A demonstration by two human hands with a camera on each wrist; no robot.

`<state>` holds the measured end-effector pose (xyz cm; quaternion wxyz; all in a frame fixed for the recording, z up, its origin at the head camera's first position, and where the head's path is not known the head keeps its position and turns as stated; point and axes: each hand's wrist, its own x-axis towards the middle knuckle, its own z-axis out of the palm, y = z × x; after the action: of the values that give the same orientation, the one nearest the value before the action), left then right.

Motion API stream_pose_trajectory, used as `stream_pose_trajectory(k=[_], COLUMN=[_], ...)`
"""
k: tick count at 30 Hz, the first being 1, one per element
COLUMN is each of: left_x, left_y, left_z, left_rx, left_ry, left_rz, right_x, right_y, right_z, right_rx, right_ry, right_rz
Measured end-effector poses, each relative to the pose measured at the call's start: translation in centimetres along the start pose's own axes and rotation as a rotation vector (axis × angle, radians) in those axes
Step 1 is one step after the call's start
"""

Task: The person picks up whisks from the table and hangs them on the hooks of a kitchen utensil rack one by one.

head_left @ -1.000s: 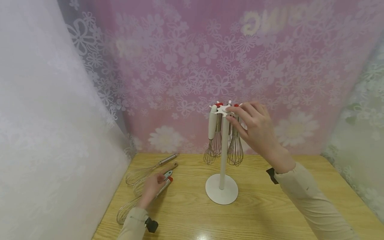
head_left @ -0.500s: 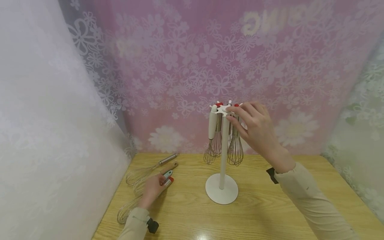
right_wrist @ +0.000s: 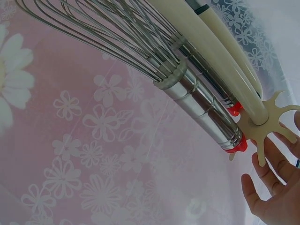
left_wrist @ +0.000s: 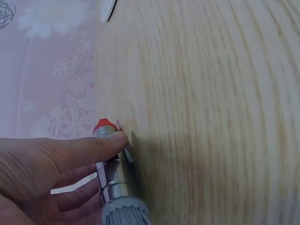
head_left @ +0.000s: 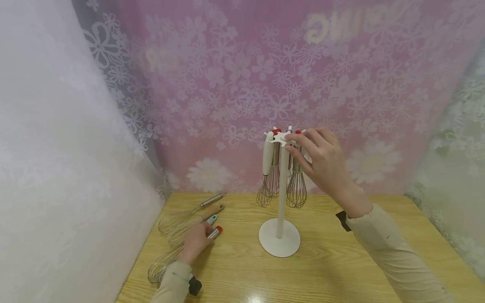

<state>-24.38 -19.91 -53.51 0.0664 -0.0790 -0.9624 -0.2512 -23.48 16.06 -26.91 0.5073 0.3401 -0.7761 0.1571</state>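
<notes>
My left hand point(head_left: 196, 242) grips the metal handle of a red-tipped whisk point(left_wrist: 115, 176) low over the wooden table, the thumb lying across the handle. Its wire end trails back under the wrist toward the lower left. My right hand point(head_left: 323, 155) holds the star-shaped top of a white hanging stand point(head_left: 281, 198), index finger over it and thumb at its edge. From its hooks hang several whisks: a white-handled one point(head_left: 267, 160) at the left, and metal ones with red tips, one whisk point(right_wrist: 206, 110) large in the right wrist view.
Beside my left hand lie more whisks: a metal-handled whisk point(head_left: 212, 201), a wooden-handled whisk point(head_left: 213, 211) and a light blue-handled whisk point(head_left: 212, 219). The stand's round base point(head_left: 279, 248) rests on the table point(head_left: 242, 269). Flowered cloth walls point(head_left: 235, 84) enclose the back and sides.
My left hand has closed on the red-tipped whisk and shifted its handle slightly right, away from the blue-handled one. My right hand stays on the stand's top.
</notes>
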Motion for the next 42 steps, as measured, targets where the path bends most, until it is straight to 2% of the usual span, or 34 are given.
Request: stream_pose_trajectory(k=[8, 15, 20, 24, 31, 37, 42], left_x=[0.1, 0.1, 0.1, 0.2, 0.9, 1.3, 1.4], left_y=[-0.1, 0.0, 0.5, 0.9, 1.7, 2.3, 2.8], left_z=[0.1, -0.2, -0.7, -1.2, -2.0, -2.5, -2.7], left_rx=[-0.005, -0.125, -0.157, -0.186, -0.232, -0.28, -0.343], left_ry=[-0.011, -0.07, -0.095, -0.09, -0.061, -0.046, -0.02], left_rz=[-0.007, -0.046, -0.092, -0.106, -0.044, -0.049, -0.069], right_x=[0.0, 0.0, 0.0, 0.0, 0.0, -0.1, -0.1], right_y=[-0.1, -0.1, -0.1, 0.0, 0.1, 0.1, 0.2], right_z=[0.0, 0.0, 0.0, 0.0, 0.0, -0.1, 0.0], right_rx=[0.008, 0.006, 0.008, 0.012, -0.003, -0.022, -0.02], right_ry=[0.003, 0.006, 0.007, 0.006, -0.001, -0.027, -0.016], right_rz=[0.007, 0.01, 0.011, 0.012, 0.002, 0.003, 0.003])
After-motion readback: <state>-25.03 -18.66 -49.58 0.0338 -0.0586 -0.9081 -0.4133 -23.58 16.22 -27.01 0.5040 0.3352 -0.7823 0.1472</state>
